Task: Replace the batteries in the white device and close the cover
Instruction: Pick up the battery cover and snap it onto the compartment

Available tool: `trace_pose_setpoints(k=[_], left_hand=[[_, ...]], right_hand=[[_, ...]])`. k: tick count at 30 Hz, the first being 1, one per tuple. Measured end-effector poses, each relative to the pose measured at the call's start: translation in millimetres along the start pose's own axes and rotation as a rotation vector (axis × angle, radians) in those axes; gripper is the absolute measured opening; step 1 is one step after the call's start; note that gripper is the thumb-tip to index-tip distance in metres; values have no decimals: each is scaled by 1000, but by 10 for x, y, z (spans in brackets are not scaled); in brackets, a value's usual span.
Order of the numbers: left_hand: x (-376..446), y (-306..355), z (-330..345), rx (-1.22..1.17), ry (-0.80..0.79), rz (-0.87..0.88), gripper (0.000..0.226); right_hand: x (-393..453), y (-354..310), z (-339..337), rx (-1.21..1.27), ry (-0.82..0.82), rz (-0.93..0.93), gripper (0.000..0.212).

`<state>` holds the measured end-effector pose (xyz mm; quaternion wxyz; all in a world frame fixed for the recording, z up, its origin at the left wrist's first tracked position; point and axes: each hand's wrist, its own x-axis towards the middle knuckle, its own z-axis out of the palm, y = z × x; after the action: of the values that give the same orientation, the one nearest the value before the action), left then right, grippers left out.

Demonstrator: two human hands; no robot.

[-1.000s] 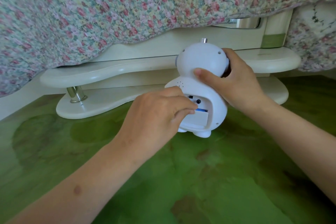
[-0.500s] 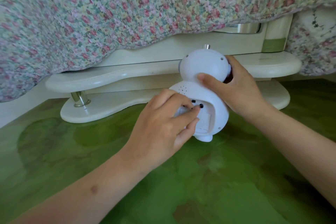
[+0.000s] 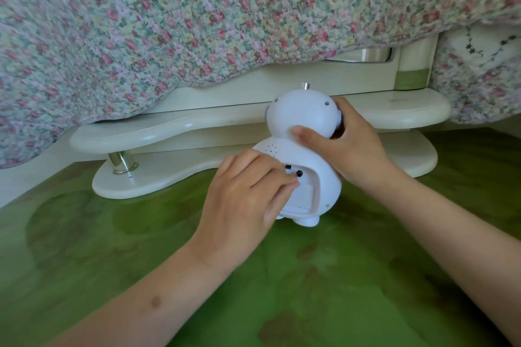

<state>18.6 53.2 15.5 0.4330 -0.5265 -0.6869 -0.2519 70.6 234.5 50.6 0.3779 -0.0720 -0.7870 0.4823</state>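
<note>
A white rounded robot-shaped device [image 3: 304, 118] stands upright on the green table top [image 3: 324, 290], its back toward me. My right hand [image 3: 349, 146] grips its neck and head, thumb across the back. My left hand [image 3: 248, 194] lies over the lower back of the device, fingertips pressing on the white battery cover [image 3: 303, 197], which sits in its recess. Two small black ports show just above the cover. No batteries are visible; my left hand hides the left half of the compartment.
A cream two-tier shelf [image 3: 174, 132] with a chrome post [image 3: 121, 162] stands right behind the device. A floral cloth [image 3: 197, 17] hangs over it from above. The green surface reaches toward me.
The blue strip in the open compartment is now hidden behind the white cover. My left hand has slid up over the cover. The view has shifted slightly.
</note>
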Motion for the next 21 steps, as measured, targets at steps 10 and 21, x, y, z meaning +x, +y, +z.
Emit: trace_pose_setpoints(k=[10, 21], left_hand=[[26, 46, -13, -130, -92, -156, 4], [-152, 7, 30, 55, -139, 107, 26]], right_hand=[[2, 5, 12, -16, 13, -14, 52], [2, 50, -43, -5, 8, -58, 56]])
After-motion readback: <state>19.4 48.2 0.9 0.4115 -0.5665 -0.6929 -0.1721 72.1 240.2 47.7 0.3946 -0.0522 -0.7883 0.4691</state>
